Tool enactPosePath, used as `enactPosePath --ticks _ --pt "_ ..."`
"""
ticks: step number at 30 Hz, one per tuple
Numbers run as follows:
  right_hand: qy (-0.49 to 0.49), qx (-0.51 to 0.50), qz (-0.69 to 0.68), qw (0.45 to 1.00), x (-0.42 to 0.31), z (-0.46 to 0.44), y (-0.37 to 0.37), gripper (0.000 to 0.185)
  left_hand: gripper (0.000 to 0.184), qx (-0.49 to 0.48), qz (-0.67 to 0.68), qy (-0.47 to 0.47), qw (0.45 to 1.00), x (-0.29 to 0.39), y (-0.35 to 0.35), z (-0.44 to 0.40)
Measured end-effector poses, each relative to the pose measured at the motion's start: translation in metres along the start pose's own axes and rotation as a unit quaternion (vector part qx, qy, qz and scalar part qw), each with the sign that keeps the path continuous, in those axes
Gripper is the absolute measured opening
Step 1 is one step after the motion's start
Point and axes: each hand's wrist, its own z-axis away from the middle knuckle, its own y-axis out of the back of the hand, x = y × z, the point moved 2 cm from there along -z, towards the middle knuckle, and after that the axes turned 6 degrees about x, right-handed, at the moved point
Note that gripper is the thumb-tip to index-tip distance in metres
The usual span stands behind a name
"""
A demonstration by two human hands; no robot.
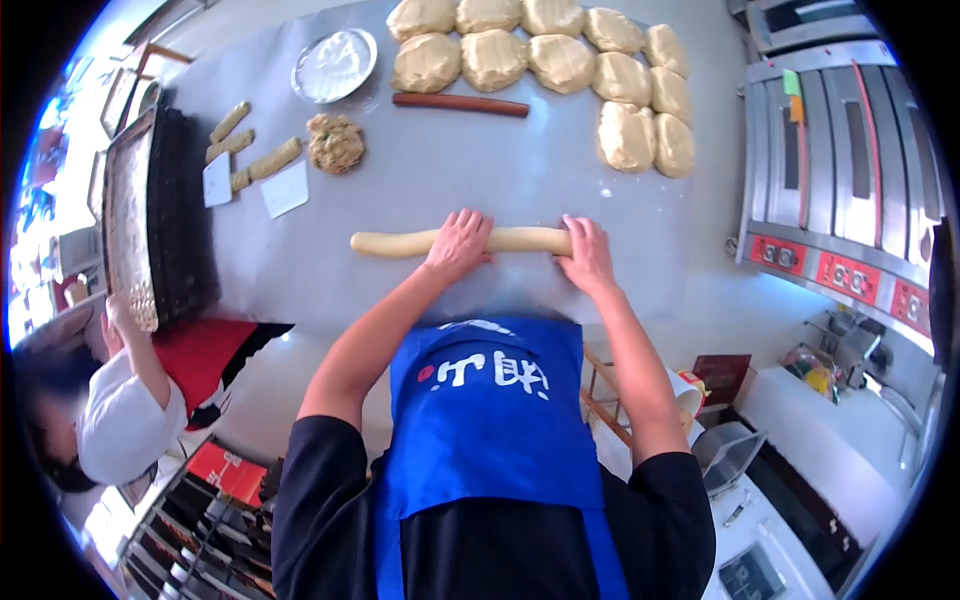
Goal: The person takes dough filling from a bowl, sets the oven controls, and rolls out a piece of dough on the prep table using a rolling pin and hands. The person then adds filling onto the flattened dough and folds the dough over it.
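Note:
A long pale dough roll (pixel 520 240) lies crosswise on the grey work table (pixel 430 170). Over its middle rests my left hand (pixel 462 243), fingers bent across the top of the roll. My right hand (pixel 587 252) covers the roll's right end, its thumb on the near side and fingers bent over it. The roll's left end sticks out past my left hand. Beyond the hands lies a brown rolling pin (pixel 460 104). What the palms touch is partly hidden by the hands themselves.
Several dough lumps (pixel 493 58) fill the table's far side. A floured bowl (pixel 335 65), a crumbly mass (pixel 336 143), short rolls (pixel 274 159) and white scrapers (pixel 286 190) are at the left. A dark-sided tray (pixel 132 215) stands at the left edge, beside another person (pixel 130 410). Ovens (pixel 840 160) stand right.

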Motion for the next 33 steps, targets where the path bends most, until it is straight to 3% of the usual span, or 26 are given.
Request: enactPosePath --ticks 8,13,20,26,28,33 --pt "-0.023 -0.053 0.024 0.998 0.003 0.004 0.0 0.076 0.068 -0.067 -0.05 -0.007 0.996 -0.075 0.045 0.054" --pt "-0.044 -0.073 0.038 0.996 0.001 -0.003 -0.002 0.079 0.068 -0.045 -0.089 0.009 0.995 -0.126 0.065 0.095" --pt "-0.059 -0.089 0.077 0.991 -0.005 -0.007 -0.005 0.083 0.07 0.009 -0.071 0.085 0.994 -0.116 0.067 0.11" --pt "-0.065 -0.089 0.09 0.99 -0.008 -0.008 -0.009 0.084 0.087 -0.03 -0.089 0.116 0.989 -0.106 0.061 0.129" --pt "-0.066 -0.087 0.092 0.99 -0.007 -0.007 -0.01 0.084 0.092 0.077 -0.135 0.058 0.986 -0.095 0.064 0.135" --pt "-0.069 -0.083 0.102 0.989 -0.004 -0.005 -0.015 0.086 0.095 0.008 -0.071 0.109 0.992 -0.096 0.073 0.122"
